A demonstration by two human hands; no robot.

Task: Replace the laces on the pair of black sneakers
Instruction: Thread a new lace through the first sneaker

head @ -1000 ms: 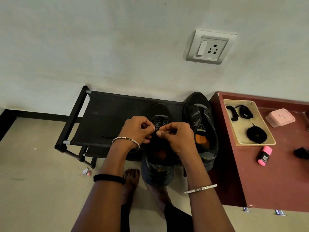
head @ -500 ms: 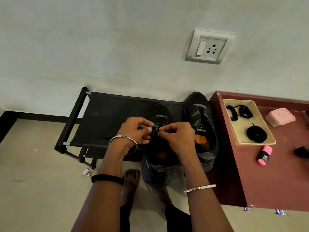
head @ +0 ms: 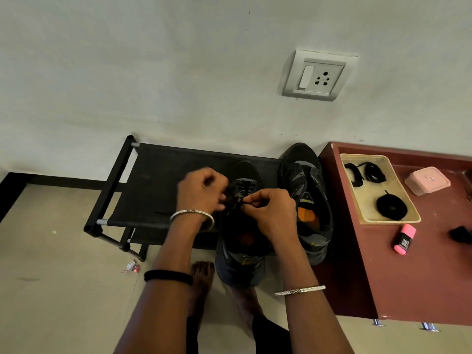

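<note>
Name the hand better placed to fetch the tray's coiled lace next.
Probably right. Each pinches the shoe's lace, but the right hand is nearer the tray holding the coiled lace; the left hand must cross the other sneaker.

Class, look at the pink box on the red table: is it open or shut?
Shut. The pink box shows only its closed top; nothing of the inside is visible.

Left hand point(head: 201, 190): curled on the lace point(head: 237, 198), blurred.
Right hand point(head: 270, 213): pinching the same lace over the near sneaker point(head: 241, 270).
Second sneaker point(head: 304, 185): just beside it, on the black rack point(head: 163, 185).
Tray point(head: 370, 192): holding coiled black laces point(head: 391, 207), on the maroon table point(head: 421, 282).
</note>
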